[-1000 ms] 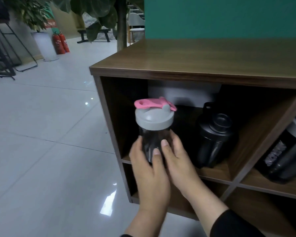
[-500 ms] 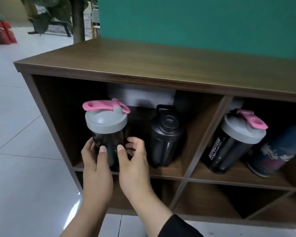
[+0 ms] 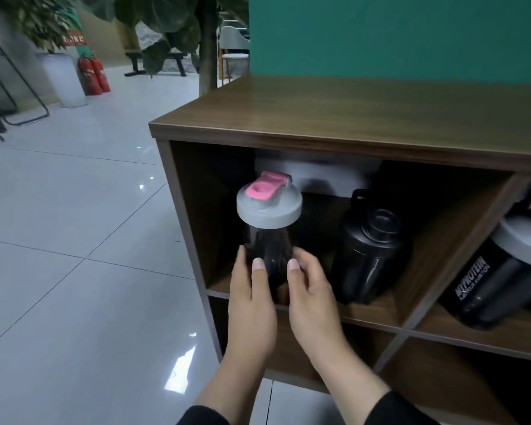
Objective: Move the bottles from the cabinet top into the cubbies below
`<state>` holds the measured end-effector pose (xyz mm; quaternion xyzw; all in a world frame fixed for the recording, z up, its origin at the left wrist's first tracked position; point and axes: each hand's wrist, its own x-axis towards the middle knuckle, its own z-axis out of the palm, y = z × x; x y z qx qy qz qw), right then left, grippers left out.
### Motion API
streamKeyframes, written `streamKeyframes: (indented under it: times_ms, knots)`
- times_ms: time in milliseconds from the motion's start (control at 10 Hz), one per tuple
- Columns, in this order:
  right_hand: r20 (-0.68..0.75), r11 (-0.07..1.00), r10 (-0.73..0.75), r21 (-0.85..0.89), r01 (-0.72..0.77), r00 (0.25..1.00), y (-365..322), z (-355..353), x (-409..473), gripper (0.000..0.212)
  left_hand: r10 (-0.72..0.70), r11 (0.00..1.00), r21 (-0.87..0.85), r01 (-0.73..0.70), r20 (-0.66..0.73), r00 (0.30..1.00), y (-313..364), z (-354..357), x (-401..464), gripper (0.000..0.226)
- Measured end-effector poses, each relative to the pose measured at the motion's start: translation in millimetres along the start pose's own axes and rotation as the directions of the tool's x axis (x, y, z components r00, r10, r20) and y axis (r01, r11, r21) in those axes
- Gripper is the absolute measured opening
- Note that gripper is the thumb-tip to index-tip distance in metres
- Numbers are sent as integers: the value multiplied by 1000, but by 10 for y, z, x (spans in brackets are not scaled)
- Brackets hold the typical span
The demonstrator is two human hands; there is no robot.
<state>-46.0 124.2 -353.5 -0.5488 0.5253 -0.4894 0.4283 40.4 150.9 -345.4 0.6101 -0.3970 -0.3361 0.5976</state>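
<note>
A dark shaker bottle (image 3: 267, 240) with a grey lid and pink flip cap stands upright at the front left of the upper left cubby (image 3: 196, 210). My left hand (image 3: 252, 305) wraps its lower left side. My right hand (image 3: 313, 302) holds its lower right side, thumb on the front. To its right in the same cubby stands a black bottle (image 3: 368, 256) with a carry loop. The neighbouring cubby holds another grey-lidded shaker (image 3: 497, 289), leaning and cut off by the frame edge. The wooden cabinet top (image 3: 350, 111) shows no bottles in view.
A divider panel (image 3: 460, 246) separates the two upper cubbies, and a lower row of cubbies (image 3: 334, 357) runs beneath. White tiled floor (image 3: 74, 240) lies to the left. Far back stand a potted plant (image 3: 62, 75), red fire extinguishers (image 3: 92, 75) and a black metal stand (image 3: 0, 87).
The shaker has turned in my hands, so its pink cap now points toward the back. Both hands stay low on it. My view has swung left.
</note>
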Motion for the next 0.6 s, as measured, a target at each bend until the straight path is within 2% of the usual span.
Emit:
streamKeyframes:
  times_ms: [100,500,600]
  knots:
    - [54,1000,-17,-7,17,998,36,17,-48,45,11,1000,12,-11,17,1000,-13,-12,-1,51]
    - [96,999,-35,-3,35,995,70,4,11,49,61,998,33,-62,25,998,-95,-15,-18,46]
    - [105,1000,-12,12,11,994,74,-9,-34,55,132,991,37,-128,-167,977,-148,-20,-54,41]
